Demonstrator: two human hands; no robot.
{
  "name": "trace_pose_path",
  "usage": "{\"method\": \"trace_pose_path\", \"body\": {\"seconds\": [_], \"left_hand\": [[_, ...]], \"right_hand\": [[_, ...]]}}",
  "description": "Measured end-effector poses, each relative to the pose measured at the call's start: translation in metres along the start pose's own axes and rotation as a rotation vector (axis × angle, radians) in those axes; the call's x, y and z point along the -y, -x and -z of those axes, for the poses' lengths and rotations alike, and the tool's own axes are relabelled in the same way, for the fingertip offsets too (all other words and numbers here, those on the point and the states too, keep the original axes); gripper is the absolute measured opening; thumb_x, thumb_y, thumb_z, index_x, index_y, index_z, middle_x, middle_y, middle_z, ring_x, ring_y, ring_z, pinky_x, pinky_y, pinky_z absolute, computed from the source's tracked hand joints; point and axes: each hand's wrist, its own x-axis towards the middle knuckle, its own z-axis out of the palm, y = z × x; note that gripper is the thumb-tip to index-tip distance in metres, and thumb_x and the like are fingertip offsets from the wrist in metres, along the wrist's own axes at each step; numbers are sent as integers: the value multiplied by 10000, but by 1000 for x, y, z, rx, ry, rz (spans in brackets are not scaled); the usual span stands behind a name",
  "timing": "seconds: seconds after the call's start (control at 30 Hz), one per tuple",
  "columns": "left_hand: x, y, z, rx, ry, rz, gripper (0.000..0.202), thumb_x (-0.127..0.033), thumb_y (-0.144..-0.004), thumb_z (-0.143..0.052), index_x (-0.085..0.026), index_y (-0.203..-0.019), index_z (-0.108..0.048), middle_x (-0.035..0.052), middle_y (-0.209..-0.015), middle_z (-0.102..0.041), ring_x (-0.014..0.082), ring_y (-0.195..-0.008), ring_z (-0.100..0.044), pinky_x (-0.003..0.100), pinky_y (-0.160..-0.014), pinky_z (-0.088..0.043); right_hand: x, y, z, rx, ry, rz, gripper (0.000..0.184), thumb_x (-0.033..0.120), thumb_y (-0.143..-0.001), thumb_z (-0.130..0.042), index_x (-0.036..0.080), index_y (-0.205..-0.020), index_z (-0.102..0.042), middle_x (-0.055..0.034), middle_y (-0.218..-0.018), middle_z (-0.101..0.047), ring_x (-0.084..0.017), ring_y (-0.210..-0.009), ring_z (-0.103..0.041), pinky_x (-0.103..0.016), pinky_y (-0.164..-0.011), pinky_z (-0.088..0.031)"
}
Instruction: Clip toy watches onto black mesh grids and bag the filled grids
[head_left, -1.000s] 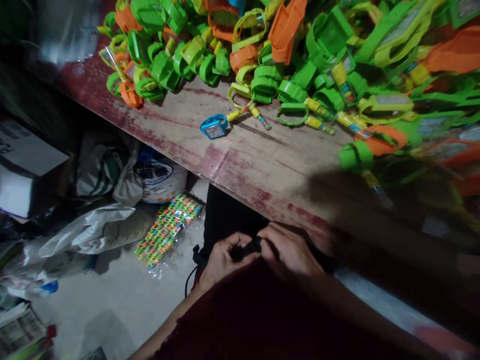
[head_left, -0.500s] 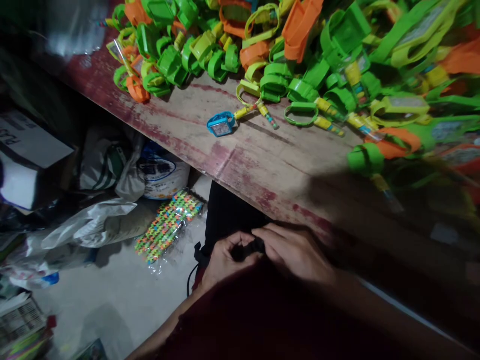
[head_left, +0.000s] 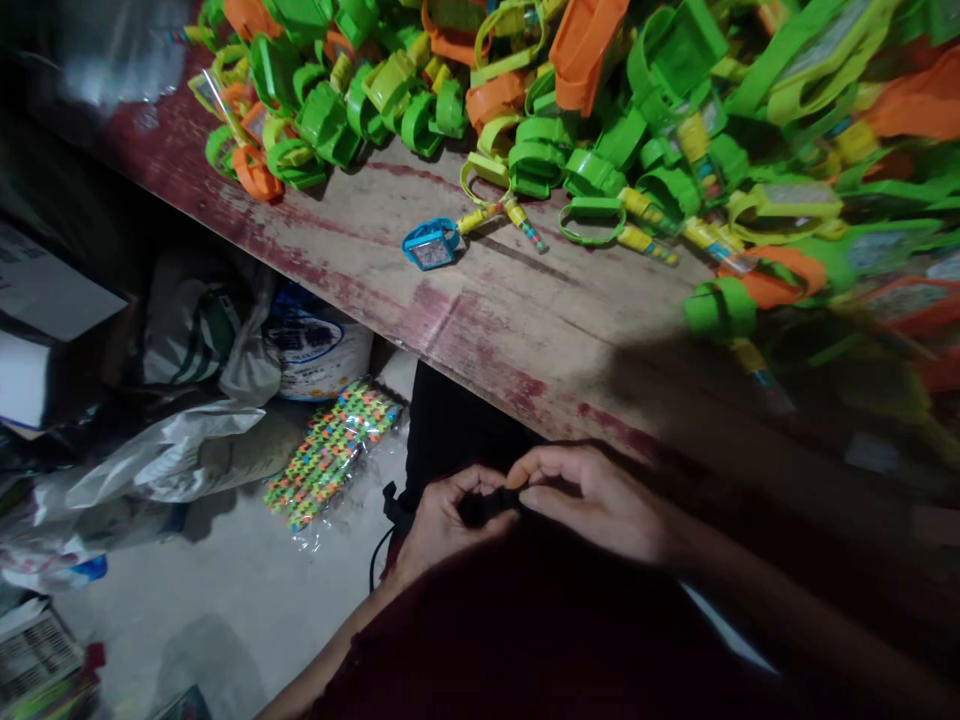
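Note:
Both my hands meet below the near edge of the wooden table (head_left: 480, 320), over my dark lap. My left hand (head_left: 442, 520) is curled around a small black object (head_left: 480, 507), and my right hand (head_left: 592, 500) pinches the same object with thumb and forefinger. What the black object is cannot be made out in the shadow. On the table lies a single blue toy watch (head_left: 429, 245), apart from a big heap of green, yellow and orange toy watches (head_left: 600, 110) that fills the far and right side.
Under and left of the table, on the grey floor, lie white plastic sacks (head_left: 180, 460), a round printed tub (head_left: 319, 345), a clear bag of small coloured pieces (head_left: 326, 450) and a cardboard box (head_left: 45, 330). A black cord (head_left: 379, 560) hangs by my left wrist.
My right hand's fingers have stretched out into a pinch on the black object. The left hand keeps its grip. The view shifted slightly.

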Motion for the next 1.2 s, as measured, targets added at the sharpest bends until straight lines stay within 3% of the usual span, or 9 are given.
{"method": "trace_pose_path", "body": {"seconds": [0.13,0.23,0.33,0.43,0.67,0.87,1.2], "left_hand": [[-3,0,-1,15,-1,-19,168,-290,-727,-638,-184,-845,-693,19,-804,-724,145,-739,-628,260,-723,-499],[-5,1,-1,5,3,-6,157,-290,-727,-633,-185,-827,-692,13,-773,-716,143,-720,-623,261,-710,-500],[-8,1,0,-27,-16,-1,153,-303,-724,-639,-183,-808,-683,11,-752,-694,140,-713,-613,257,-699,-498],[-11,1,-1,-49,-24,-22,157,-296,-705,-641,-180,-805,-675,7,-740,-676,137,-703,-604,255,-692,-494],[-11,4,-3,-43,17,9,144,-302,-720,-629,-192,-804,-667,-8,-716,-660,128,-675,-578,243,-665,-485],[-8,5,-2,53,30,23,144,-289,-711,-632,-183,-798,-673,9,-743,-664,134,-693,-573,240,-656,-470],[-3,8,2,98,108,22,194,-316,-719,-721,-175,-850,-697,19,-784,-683,138,-718,-586,249,-696,-462]], "right_hand": [[0,0,1,79,47,-32,220,247,-845,-523,177,-963,-695,-17,-816,-688,-116,-671,-588,-228,-604,-431],[-1,-1,-3,-15,175,-90,185,297,-846,-544,169,-903,-665,-25,-783,-680,-128,-654,-581,-233,-570,-407],[5,0,-4,-145,451,-93,167,321,-829,-576,171,-798,-644,-40,-744,-674,-155,-661,-587,-263,-594,-392],[13,2,-1,-110,617,-95,185,326,-828,-587,194,-710,-643,-6,-614,-617,-135,-552,-521,-265,-539,-327],[12,4,1,-160,555,-32,80,244,-808,-624,195,-746,-637,13,-658,-623,-116,-578,-515,-235,-541,-339],[2,9,6,32,565,32,281,344,-854,-574,190,-620,-595,42,-499,-502,-92,-460,-431,-238,-451,-242],[2,17,7,28,379,140,272,268,-872,-492,188,-613,-465,47,-556,-419,-93,-528,-374,-241,-506,-252]]}}
